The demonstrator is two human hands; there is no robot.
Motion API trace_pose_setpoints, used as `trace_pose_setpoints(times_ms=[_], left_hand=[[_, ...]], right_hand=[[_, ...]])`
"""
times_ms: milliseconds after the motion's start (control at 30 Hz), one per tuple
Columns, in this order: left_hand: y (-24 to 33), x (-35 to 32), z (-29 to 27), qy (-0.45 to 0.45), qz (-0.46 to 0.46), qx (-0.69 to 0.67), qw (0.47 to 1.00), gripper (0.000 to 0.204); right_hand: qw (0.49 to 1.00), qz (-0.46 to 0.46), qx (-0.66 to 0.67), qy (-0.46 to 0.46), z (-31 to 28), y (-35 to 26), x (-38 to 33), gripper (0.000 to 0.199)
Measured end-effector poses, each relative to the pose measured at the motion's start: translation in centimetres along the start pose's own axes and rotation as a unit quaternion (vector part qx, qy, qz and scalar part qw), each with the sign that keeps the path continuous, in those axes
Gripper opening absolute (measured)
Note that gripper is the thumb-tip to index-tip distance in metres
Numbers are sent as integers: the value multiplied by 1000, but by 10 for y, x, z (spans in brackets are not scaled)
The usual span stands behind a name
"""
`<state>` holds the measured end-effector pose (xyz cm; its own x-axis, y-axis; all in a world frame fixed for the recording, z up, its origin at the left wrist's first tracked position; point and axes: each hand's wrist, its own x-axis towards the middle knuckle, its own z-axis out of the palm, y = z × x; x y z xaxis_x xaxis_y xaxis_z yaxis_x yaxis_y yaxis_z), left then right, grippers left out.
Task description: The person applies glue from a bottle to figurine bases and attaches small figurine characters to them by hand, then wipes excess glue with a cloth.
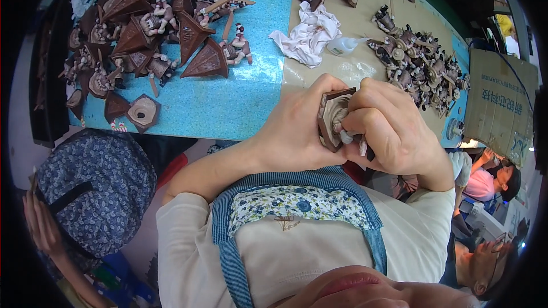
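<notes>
My left hand (299, 122) is closed around a brown faceted, roof-like cone piece (327, 111), its hollow beige-lined side turned toward my right hand. My right hand (391, 125) is closed, its fingers bent over the hollow and pinching a small pale figurine (344, 135) at the opening. The fingers cover much of the figurine, so how far it sits inside the cone cannot be seen. Both hands are held together in front of my apron, at the table's near edge.
Brown cone pieces and small figurines (162, 14) lie heaped on the blue table cover (228, 102) at left. More figurines (414, 60) are piled at right. A crumpled white cloth (308, 33) lies beside a translucent squeeze bottle (345, 45). A cardboard box (499, 94) stands far right; other people sit nearby.
</notes>
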<state>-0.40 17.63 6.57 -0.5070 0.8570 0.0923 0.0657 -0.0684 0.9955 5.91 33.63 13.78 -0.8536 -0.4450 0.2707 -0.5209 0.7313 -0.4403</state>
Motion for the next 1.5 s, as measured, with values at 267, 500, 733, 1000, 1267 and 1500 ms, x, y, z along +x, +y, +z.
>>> trace_pose_setpoints(times_ms=[267, 500, 733, 1000, 1267, 1500], left_hand=[[6, 8, -14, -62, 9, -12, 998, 63], [0, 10, -8, -29, 40, -47, 998, 63], [-5, 4, -10, -74, -35, -200, 976, 67], [-18, 5, -27, -268, -161, -378, 871, 73], [22, -19, -45, -112, -82, -37, 990, 81], [49, -16, -106, 321, 3, 508, 799, 60]], right_hand=[[998, -13, 57, 31, 5, 2, 2, 28], [995, -8, 70, 72, 9, 2, -1, 32], [986, 67, 146, 41, -5, 4, 1, 41], [988, 7, 153, -2, -21, 14, -1, 25], [952, 52, 142, 267, 12, 15, -37, 45], [864, 364, 180, 296, 74, 50, -53, 60]])
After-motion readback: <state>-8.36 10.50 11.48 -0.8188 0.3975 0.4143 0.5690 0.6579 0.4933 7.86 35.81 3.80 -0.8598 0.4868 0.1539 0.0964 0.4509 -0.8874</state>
